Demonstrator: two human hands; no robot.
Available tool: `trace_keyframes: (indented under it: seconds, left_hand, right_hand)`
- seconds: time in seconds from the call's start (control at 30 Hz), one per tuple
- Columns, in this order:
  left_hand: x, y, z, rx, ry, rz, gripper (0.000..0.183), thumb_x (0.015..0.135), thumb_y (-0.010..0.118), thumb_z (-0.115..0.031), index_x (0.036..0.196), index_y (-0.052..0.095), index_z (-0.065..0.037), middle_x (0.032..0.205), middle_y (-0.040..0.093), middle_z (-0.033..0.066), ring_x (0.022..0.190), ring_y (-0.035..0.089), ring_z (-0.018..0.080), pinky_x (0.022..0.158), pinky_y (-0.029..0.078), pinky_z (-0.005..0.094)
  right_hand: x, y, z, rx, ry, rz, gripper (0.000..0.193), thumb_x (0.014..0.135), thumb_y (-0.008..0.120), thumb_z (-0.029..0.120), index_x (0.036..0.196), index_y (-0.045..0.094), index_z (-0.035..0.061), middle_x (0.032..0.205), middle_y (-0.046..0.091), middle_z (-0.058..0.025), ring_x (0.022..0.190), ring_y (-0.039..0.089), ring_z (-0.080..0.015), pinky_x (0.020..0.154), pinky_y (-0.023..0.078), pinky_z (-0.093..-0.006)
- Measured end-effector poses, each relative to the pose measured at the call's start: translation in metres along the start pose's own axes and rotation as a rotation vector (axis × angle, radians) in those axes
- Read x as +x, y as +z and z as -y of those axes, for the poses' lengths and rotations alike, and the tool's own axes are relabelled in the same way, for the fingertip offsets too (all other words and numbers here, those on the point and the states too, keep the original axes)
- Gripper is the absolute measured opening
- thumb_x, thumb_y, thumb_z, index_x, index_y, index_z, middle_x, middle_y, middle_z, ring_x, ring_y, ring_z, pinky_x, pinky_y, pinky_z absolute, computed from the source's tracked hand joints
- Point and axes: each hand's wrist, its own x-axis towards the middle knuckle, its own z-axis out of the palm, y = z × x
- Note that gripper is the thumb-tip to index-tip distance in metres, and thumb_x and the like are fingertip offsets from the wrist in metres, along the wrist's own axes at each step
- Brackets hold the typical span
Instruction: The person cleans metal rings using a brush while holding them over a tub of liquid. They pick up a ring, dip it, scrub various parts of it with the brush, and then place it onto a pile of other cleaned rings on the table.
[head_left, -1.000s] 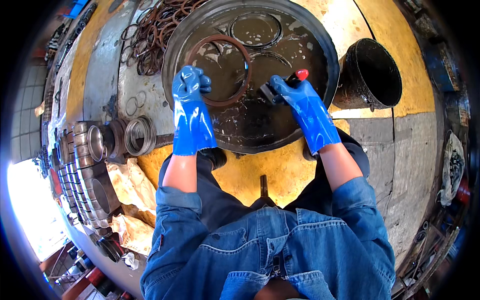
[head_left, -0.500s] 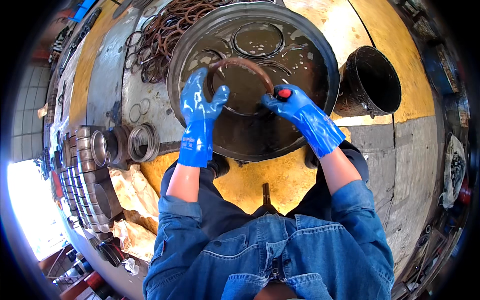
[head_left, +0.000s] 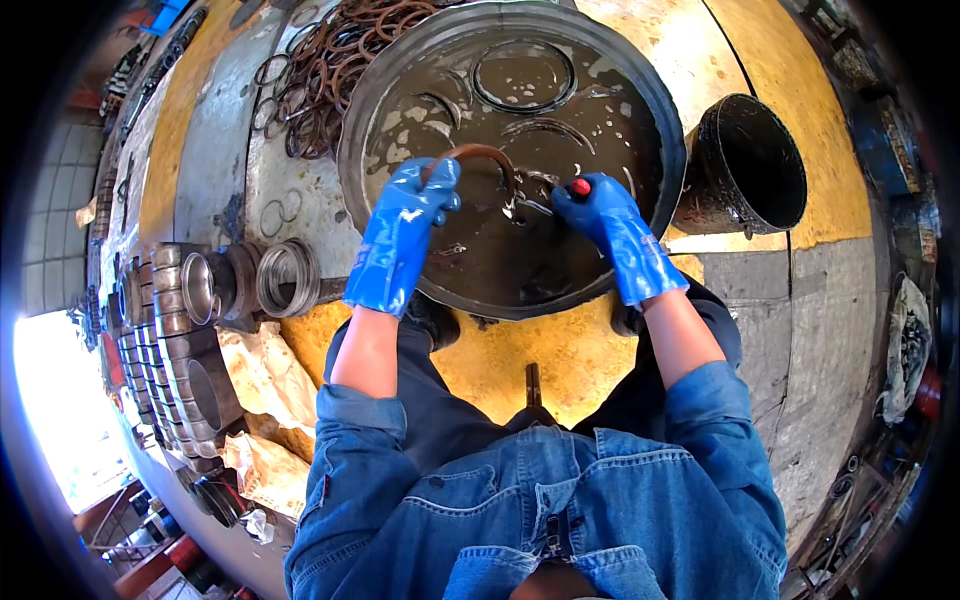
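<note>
The blue-gloved left hand [head_left: 412, 205] grasps a rust-brown ring [head_left: 484, 151] over the round metal basin [head_left: 672, 160]; the blue-gloved right hand [head_left: 602, 212] clenches a red-ended tool [head_left: 580, 187]. A firm left hold should steady the ring.

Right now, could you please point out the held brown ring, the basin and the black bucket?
Brown ring [head_left: 482, 151]: head view, its upper arc.
Basin [head_left: 672, 150]: head view, its right rim.
Black bucket [head_left: 704, 188]: head view, its outer wall.
</note>
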Motion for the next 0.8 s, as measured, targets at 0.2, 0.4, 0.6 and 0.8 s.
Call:
trace_keyframes:
  seconds: [0.2, 0.4, 0.6, 0.8]
  left_hand:
    - [-0.005, -0.004, -0.014, -0.086, -0.043, -0.053, 0.039, 0.099, 0.069, -0.041, 0.114, 0.070, -0.006, 0.080, 0.065, 0.0005, 0.065, 0.052, 0.0066, 0.061, 0.042, 0.0218]
    - [-0.003, 0.004, -0.015, -0.082, -0.067, -0.021, 0.036, 0.101, 0.067, -0.040, 0.115, 0.072, -0.008, 0.070, 0.057, -0.0039, 0.057, 0.045, 0.0041, 0.051, 0.034, 0.0201]
    - [-0.002, 0.009, -0.012, -0.109, -0.006, 0.021, 0.036, 0.101, 0.067, -0.039, 0.118, 0.072, -0.008, 0.069, 0.055, -0.0037, 0.057, 0.045, 0.0041, 0.051, 0.034, 0.0206]
    - [-0.002, 0.017, 0.003, -0.198, 0.025, -0.033, 0.032, 0.101, 0.068, -0.035, 0.118, 0.070, -0.008, 0.069, 0.056, -0.0015, 0.057, 0.046, 0.0054, 0.052, 0.037, 0.0223]
  right_hand:
    - [-0.008, 0.014, 0.018, 0.248, -0.827, -0.205, 0.014, 0.089, 0.073, 0.018, 0.102, 0.075, 0.0140, 0.099, 0.076, -0.0129, 0.084, 0.072, -0.0354, 0.072, 0.058, -0.0407]
    - [0.007, 0.022, 0.014, -0.182, -0.777, -0.284, 0.028, 0.088, 0.070, 0.021, 0.116, 0.072, 0.0224, 0.105, 0.076, -0.0082, 0.086, 0.072, -0.0363, 0.072, 0.057, -0.0447]
    - [0.003, 0.042, 0.005, 0.336, -0.226, 0.058, 0.023, 0.094, 0.072, 0.030, 0.107, 0.078, 0.0119, 0.097, 0.078, -0.0116, 0.086, 0.074, -0.0231, 0.079, 0.057, -0.0348]
    - [-0.019, 0.057, 0.016, 0.890, 0.003, 0.305, 0.027, 0.093, 0.075, 0.027, 0.106, 0.077, 0.0033, 0.086, 0.074, -0.0027, 0.078, 0.066, -0.0116, 0.075, 0.054, -0.0292]
